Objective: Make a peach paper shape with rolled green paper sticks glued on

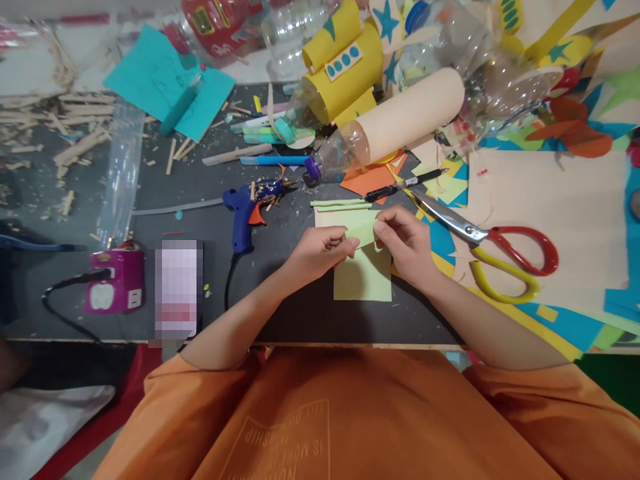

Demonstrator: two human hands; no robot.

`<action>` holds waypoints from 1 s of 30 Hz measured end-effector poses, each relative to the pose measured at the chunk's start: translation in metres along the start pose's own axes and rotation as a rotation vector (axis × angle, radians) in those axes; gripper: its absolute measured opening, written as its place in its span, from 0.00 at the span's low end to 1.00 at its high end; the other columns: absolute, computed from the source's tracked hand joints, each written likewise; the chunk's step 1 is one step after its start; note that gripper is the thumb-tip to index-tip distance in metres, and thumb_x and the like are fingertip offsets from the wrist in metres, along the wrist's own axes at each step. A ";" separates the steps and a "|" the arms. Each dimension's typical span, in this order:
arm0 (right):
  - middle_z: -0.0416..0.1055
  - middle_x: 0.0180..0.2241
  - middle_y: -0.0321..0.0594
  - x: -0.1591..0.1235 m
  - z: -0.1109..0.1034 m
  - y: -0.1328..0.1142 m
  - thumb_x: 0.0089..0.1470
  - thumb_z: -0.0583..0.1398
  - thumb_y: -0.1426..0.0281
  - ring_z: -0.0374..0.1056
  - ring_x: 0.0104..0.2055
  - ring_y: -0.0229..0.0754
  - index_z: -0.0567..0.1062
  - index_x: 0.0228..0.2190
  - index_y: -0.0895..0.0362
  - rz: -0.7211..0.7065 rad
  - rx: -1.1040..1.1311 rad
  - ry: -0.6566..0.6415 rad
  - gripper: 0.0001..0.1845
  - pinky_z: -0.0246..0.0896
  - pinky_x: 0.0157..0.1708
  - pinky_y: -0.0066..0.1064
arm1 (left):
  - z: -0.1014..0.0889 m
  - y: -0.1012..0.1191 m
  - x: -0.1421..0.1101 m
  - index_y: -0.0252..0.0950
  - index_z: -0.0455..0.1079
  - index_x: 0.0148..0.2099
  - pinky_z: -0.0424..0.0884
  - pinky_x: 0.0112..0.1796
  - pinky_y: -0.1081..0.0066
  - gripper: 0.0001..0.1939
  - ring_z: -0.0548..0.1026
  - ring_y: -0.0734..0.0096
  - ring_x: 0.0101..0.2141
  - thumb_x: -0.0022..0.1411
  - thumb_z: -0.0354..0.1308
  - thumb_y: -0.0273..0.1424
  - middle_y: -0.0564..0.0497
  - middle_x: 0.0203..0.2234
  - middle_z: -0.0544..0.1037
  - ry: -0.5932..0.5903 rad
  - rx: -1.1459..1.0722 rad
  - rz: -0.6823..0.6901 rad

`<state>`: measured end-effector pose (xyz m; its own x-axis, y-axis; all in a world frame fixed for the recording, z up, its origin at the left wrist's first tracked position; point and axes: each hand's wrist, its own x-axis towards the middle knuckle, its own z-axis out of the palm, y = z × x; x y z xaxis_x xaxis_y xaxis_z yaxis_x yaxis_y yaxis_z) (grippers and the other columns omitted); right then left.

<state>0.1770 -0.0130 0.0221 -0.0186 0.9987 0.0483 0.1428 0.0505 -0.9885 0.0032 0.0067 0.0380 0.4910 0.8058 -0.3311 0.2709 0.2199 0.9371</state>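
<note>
Between my two hands I hold a small light green paper strip (364, 231). My left hand (324, 252) pinches its left end between thumb and fingers. At the other end, the fingertips of my right hand (406, 239) are closed on the same strip. Just below lies a light green paper sheet (364, 280), flat on the dark table and partly in shadow. Thin rolled green paper sticks (341, 205) rest beyond my hands, beside a black pen (405, 185). Large scissors (475, 230) with red and yellow handles lie open to the right of my right hand.
A blue glue gun (250, 203) with a cord lies left of my hands. Further left are a phone (179, 287) and a magenta power block (115, 283). A paper-wrapped bottle (410, 120) lies beyond, near a yellow-wrapped bottle (345, 73). Peach paper (560, 207) covers the right side.
</note>
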 end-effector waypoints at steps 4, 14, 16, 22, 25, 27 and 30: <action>0.57 0.20 0.30 -0.001 -0.001 0.000 0.57 0.58 0.53 0.52 0.20 0.33 0.65 0.25 0.54 0.014 -0.031 -0.024 0.19 0.49 0.21 0.28 | -0.002 0.000 -0.002 0.36 0.65 0.23 0.53 0.19 0.78 0.18 0.60 0.82 0.15 0.59 0.55 0.42 0.59 0.12 0.62 -0.026 0.035 0.024; 0.57 0.20 0.31 0.002 -0.006 -0.003 0.50 0.55 0.73 0.53 0.22 0.33 0.64 0.22 0.55 -0.111 -0.074 -0.156 0.08 0.47 0.22 0.28 | -0.002 0.001 -0.003 0.35 0.62 0.20 0.50 0.19 0.77 0.24 0.55 0.82 0.17 0.58 0.57 0.47 0.59 0.13 0.60 -0.122 0.024 0.101; 0.58 0.20 0.31 0.001 -0.004 -0.002 0.51 0.55 0.72 0.53 0.22 0.33 0.64 0.22 0.54 -0.099 -0.068 -0.150 0.07 0.47 0.22 0.28 | -0.002 0.002 -0.003 0.35 0.63 0.21 0.48 0.19 0.77 0.22 0.53 0.82 0.17 0.58 0.57 0.46 0.60 0.13 0.57 -0.126 0.048 0.114; 0.60 0.21 0.30 0.003 -0.001 0.001 0.55 0.59 0.61 0.54 0.21 0.33 0.67 0.26 0.54 0.000 0.046 -0.085 0.12 0.51 0.23 0.28 | 0.000 0.001 -0.004 0.37 0.58 0.19 0.52 0.20 0.77 0.19 0.57 0.80 0.17 0.60 0.51 0.38 0.58 0.13 0.60 0.092 0.114 0.135; 0.61 0.20 0.30 0.004 -0.001 0.001 0.54 0.60 0.55 0.55 0.21 0.33 0.67 0.26 0.54 0.029 0.095 -0.090 0.16 0.52 0.22 0.28 | 0.000 0.001 -0.005 0.37 0.58 0.20 0.57 0.21 0.77 0.17 0.59 0.80 0.18 0.60 0.51 0.36 0.58 0.13 0.61 0.154 0.087 0.132; 0.61 0.19 0.30 0.004 -0.001 0.001 0.54 0.60 0.53 0.55 0.20 0.33 0.67 0.25 0.54 0.034 0.118 -0.090 0.18 0.52 0.22 0.28 | 0.001 0.000 -0.004 0.37 0.59 0.21 0.57 0.22 0.77 0.17 0.59 0.79 0.18 0.60 0.50 0.36 0.58 0.13 0.62 0.162 0.109 0.138; 0.59 0.18 0.29 0.004 -0.002 -0.001 0.54 0.59 0.50 0.55 0.20 0.33 0.67 0.25 0.54 0.035 0.146 -0.078 0.20 0.53 0.22 0.28 | 0.002 0.000 -0.004 0.37 0.59 0.21 0.55 0.21 0.77 0.17 0.58 0.79 0.18 0.61 0.50 0.36 0.58 0.13 0.62 0.168 0.191 0.176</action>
<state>0.1789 -0.0092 0.0232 -0.0937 0.9956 0.0075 -0.0002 0.0075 -1.0000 0.0025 0.0021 0.0388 0.4051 0.9053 -0.1279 0.3527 -0.0257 0.9354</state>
